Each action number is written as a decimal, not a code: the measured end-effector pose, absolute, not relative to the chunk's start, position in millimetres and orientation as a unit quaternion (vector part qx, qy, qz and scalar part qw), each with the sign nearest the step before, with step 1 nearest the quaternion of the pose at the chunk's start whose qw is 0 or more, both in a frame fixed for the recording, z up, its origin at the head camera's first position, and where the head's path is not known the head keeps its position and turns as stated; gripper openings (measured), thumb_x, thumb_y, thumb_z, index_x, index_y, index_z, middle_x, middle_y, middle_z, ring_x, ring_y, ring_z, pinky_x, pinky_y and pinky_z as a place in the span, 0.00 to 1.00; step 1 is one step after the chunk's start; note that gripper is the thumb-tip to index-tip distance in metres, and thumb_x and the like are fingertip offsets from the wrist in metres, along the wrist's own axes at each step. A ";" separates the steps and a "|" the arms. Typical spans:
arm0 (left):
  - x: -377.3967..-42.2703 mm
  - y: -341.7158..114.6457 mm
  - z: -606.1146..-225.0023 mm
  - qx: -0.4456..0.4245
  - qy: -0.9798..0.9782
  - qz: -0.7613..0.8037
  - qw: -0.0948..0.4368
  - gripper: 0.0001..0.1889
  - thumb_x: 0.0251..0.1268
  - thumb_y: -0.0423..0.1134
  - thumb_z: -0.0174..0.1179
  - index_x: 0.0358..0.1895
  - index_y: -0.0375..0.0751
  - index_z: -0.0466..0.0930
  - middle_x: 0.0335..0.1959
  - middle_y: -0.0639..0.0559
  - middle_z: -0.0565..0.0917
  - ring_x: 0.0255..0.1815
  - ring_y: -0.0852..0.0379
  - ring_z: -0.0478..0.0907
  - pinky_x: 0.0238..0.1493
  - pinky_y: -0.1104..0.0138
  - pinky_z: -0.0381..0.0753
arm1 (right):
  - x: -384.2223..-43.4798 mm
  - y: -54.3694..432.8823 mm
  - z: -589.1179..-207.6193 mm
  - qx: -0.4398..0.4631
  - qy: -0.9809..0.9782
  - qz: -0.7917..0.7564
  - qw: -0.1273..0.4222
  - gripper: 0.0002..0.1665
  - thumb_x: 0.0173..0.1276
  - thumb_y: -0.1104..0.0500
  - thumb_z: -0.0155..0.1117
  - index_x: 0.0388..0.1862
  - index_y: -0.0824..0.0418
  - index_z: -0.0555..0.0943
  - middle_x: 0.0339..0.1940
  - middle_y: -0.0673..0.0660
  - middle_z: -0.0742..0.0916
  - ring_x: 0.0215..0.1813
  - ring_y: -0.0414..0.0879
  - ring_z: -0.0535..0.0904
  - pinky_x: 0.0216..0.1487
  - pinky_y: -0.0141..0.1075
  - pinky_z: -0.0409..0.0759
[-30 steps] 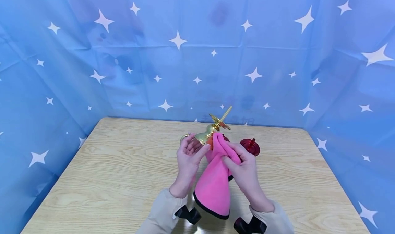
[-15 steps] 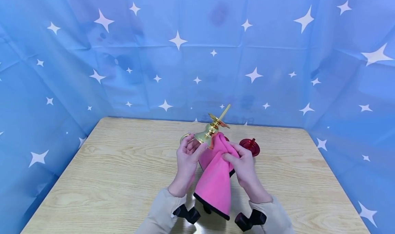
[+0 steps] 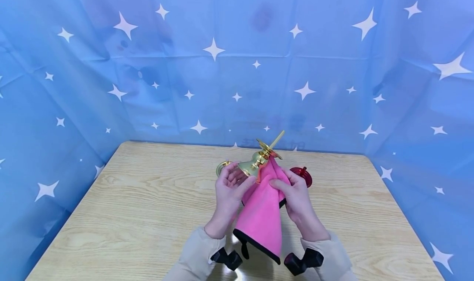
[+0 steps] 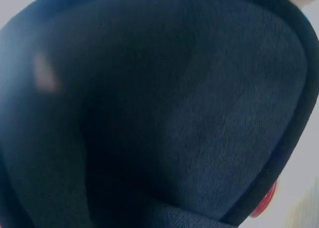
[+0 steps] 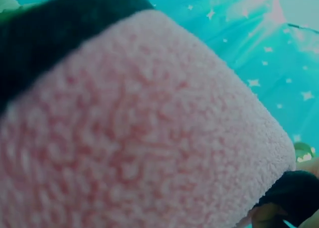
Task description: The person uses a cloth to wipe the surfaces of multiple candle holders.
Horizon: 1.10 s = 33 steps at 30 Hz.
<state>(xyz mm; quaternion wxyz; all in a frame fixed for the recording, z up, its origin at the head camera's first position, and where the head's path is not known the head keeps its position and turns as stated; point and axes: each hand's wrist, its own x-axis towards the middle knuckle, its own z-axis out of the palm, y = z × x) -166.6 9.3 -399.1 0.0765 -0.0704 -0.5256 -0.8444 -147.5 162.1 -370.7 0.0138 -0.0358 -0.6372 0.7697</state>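
Observation:
My left hand (image 3: 230, 194) holds a shiny gold candlestick (image 3: 255, 162) by its flared base, between thumb and fingers. The candlestick is tilted, its dish and thin spike pointing up to the right. In my right hand (image 3: 296, 198) is a pink cloth (image 3: 261, 219) with black edging, pinched between thumb and fingers. Its upper end lies against the candlestick's stem, just under the dish, and the rest hangs down between my wrists. Dark fabric (image 4: 209, 103) fills most of the left wrist view. Pale fleecy cloth (image 5: 149, 123) covers much of the right wrist view.
A red dish-shaped holder (image 3: 303, 176) with a small knob stands on the wooden table (image 3: 155, 190) behind my right hand. Behind my left fingers lies a gold round piece (image 3: 221, 168), partly hidden. A blue curtain with white stars (image 3: 237, 75) encloses the table's back and sides.
The candlestick has shifted slightly right and down. The cloth's upper end has slid up its stem toward the dish. My right hand has edged right and covers more of the red holder.

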 end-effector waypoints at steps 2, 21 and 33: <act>-167.6 8.8 -399.7 -0.071 -0.534 -0.838 0.086 0.29 0.48 0.29 0.69 0.55 0.27 0.68 0.45 0.38 0.80 0.45 0.56 0.78 0.51 0.64 0.76 | -144.0 160.3 -369.1 -0.034 -0.648 0.761 0.022 0.28 0.60 0.73 0.56 0.61 0.77 0.68 0.36 0.52 0.83 0.31 0.39 0.81 0.33 0.29 0.80; -167.1 8.0 -401.4 -0.072 -0.560 -0.820 0.092 0.28 0.46 0.21 0.66 0.55 0.26 0.68 0.42 0.41 0.77 0.43 0.56 0.77 0.53 0.62 0.76 | -127.0 152.6 -352.0 0.104 -0.763 0.622 0.138 0.22 0.58 0.74 0.61 0.54 0.68 0.79 0.52 0.58 0.81 0.45 0.39 0.78 0.33 0.28 0.78; -169.9 4.7 -401.2 -0.057 -0.539 -0.833 0.108 0.28 0.47 0.26 0.68 0.54 0.25 0.68 0.42 0.39 0.80 0.42 0.56 0.78 0.50 0.64 0.77 | -139.2 158.6 -375.4 0.023 -0.737 0.670 0.084 0.22 0.53 0.77 0.60 0.50 0.73 0.79 0.41 0.51 0.85 0.34 0.39 0.78 0.29 0.29 0.78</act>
